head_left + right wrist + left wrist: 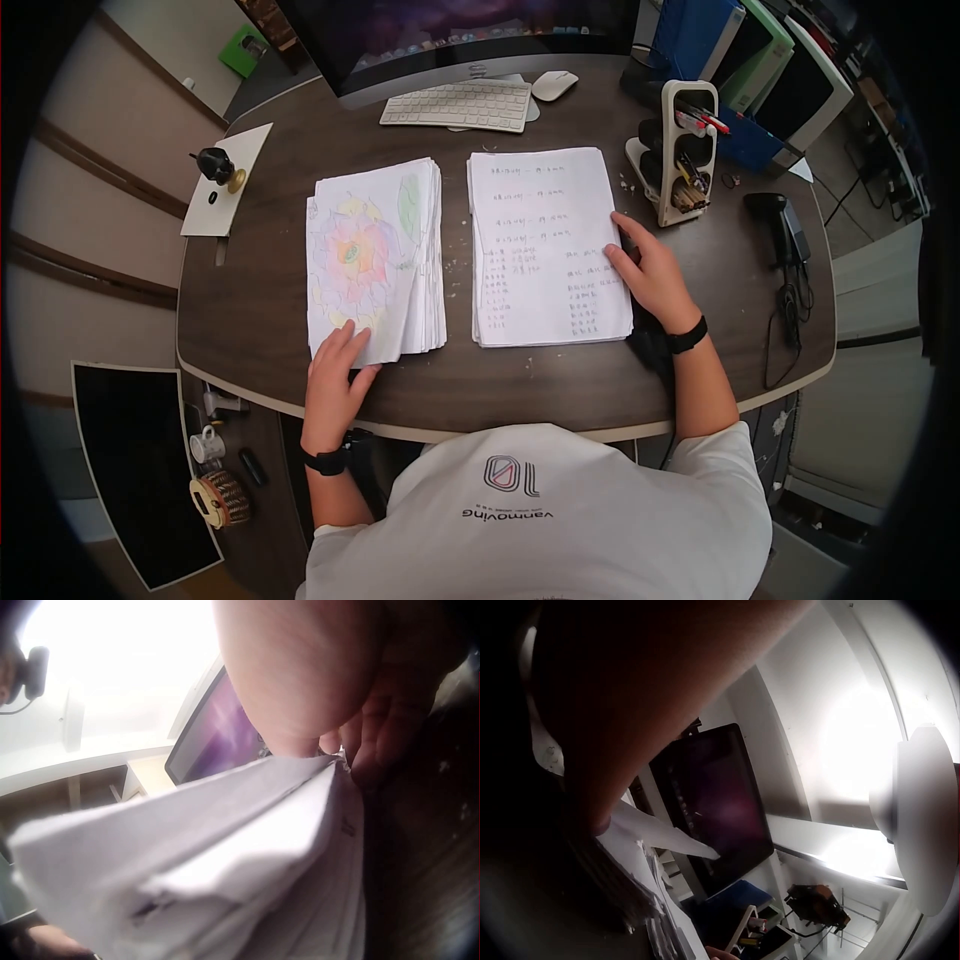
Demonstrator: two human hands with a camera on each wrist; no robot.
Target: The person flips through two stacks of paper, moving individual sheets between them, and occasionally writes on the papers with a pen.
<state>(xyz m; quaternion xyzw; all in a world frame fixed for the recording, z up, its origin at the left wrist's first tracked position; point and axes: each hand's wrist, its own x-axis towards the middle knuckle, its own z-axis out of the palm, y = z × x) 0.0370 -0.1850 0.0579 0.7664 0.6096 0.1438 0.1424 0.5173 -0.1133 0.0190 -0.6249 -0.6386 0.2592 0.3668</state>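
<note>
Two paper stacks lie side by side on the desk. The left stack (375,250), topped by a coloured flower drawing, has my left hand (337,385) resting on its lower edge with fingers extended. Handwritten lines cover the right stack (545,250); my right hand (655,280) lies along its right edge, thumb on the top sheet and fingers beside the side. In the right wrist view, the right hand (337,682) touches the edge of the layered sheets (225,847). The left wrist view shows the left hand (607,772) at the stacked sheets (630,862), its fingertips mostly hidden.
Behind the stacks are a keyboard (457,106), a mouse (554,85) and a monitor (480,40). A pen holder (672,150) stands at the back right, with a black device (780,225) and cable near the right edge. A white board (228,180) lies at the left.
</note>
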